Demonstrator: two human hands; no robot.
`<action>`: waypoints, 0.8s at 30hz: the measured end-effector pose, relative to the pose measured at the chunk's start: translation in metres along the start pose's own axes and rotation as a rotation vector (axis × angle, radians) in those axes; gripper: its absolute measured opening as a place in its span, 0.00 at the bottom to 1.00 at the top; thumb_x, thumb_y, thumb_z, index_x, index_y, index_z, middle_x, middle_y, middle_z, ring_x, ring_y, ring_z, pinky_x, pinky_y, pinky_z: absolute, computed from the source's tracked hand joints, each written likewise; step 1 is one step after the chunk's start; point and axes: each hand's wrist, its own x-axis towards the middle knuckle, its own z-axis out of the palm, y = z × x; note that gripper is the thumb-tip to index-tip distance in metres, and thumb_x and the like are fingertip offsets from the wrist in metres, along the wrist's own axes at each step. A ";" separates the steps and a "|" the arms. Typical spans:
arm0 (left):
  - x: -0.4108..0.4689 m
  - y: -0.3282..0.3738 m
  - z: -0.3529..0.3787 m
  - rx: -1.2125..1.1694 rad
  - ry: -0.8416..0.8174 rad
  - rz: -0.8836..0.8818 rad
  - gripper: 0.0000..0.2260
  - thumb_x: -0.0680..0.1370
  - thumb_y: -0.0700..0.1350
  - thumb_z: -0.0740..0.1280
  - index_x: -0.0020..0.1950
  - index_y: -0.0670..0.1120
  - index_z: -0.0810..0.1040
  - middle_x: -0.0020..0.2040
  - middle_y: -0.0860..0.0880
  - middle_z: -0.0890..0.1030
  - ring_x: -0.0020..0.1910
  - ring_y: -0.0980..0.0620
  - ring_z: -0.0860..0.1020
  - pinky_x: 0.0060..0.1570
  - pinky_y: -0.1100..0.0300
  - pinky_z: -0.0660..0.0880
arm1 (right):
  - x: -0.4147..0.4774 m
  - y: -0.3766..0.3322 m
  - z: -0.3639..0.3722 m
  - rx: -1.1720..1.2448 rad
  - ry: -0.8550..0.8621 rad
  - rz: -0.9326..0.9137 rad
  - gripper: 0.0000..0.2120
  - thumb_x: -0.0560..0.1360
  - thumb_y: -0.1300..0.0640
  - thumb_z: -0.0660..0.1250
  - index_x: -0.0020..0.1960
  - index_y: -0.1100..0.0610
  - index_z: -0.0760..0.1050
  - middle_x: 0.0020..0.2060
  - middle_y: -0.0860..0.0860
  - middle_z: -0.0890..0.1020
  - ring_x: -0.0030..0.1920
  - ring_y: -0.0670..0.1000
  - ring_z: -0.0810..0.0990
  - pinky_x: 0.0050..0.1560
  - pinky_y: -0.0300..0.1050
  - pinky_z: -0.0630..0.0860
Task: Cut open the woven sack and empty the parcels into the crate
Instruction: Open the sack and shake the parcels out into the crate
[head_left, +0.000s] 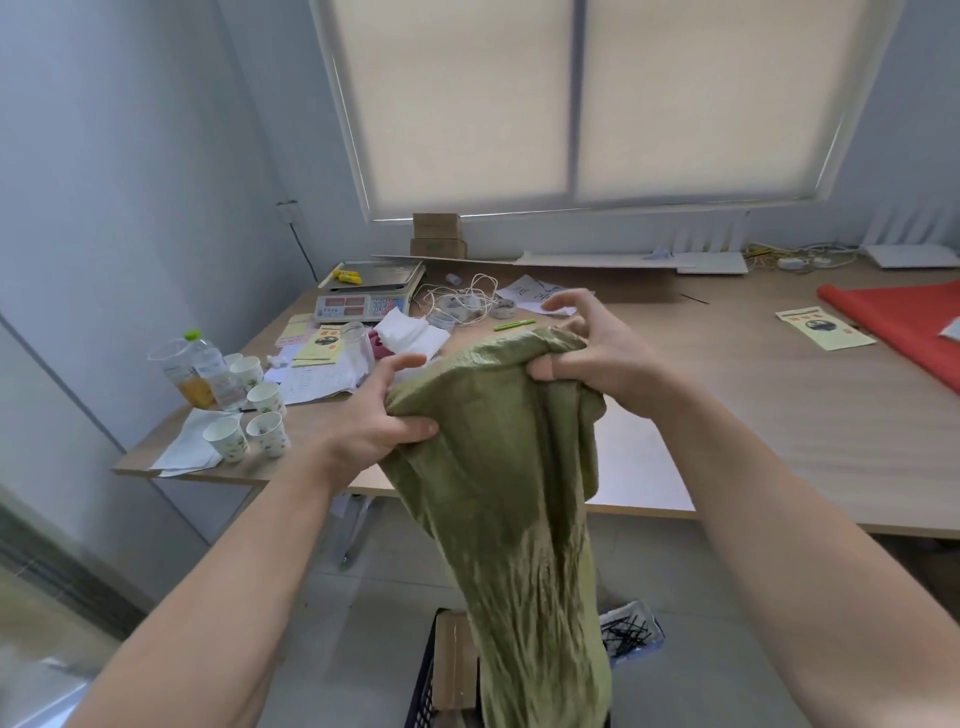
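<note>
A limp olive-green woven sack (511, 493) hangs in front of me, bunched at the top and trailing down toward the floor. My left hand (384, 415) grips its upper left fold. My right hand (587, 353) pinches the upper right fold with thumb and lower fingers, the other fingers spread. Below, a black plastic crate (425, 675) stands on the floor with a brown cardboard parcel (454, 660) inside; the sack's lower end hangs over the crate and hides most of it.
A wooden table (779, 415) lies ahead with paper cups (244, 436), drink bottles (200, 374), a weighing scale (363, 291), papers, cables and red cloth (904, 322). Next to the crate sits a small blue tray of black ties (631, 631). A window blind is beyond.
</note>
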 end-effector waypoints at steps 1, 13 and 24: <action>-0.001 0.000 0.000 -0.083 0.015 0.004 0.31 0.64 0.39 0.73 0.66 0.54 0.71 0.55 0.45 0.78 0.47 0.47 0.81 0.38 0.57 0.80 | -0.001 0.002 -0.003 0.110 0.020 0.002 0.31 0.61 0.53 0.78 0.60 0.41 0.71 0.55 0.55 0.77 0.49 0.53 0.81 0.50 0.55 0.81; 0.018 -0.010 0.011 -0.408 0.197 -0.161 0.18 0.74 0.35 0.68 0.59 0.50 0.68 0.59 0.37 0.73 0.45 0.42 0.78 0.43 0.46 0.77 | -0.019 0.031 0.023 0.104 -0.015 0.013 0.49 0.61 0.53 0.80 0.69 0.26 0.57 0.66 0.54 0.77 0.62 0.51 0.80 0.63 0.54 0.77; 0.008 -0.009 0.018 -0.554 0.068 -0.008 0.67 0.51 0.59 0.84 0.77 0.67 0.40 0.76 0.44 0.66 0.65 0.44 0.77 0.47 0.50 0.81 | -0.004 0.033 0.035 -0.158 0.365 0.046 0.41 0.72 0.61 0.70 0.79 0.46 0.54 0.59 0.54 0.78 0.59 0.53 0.76 0.56 0.38 0.68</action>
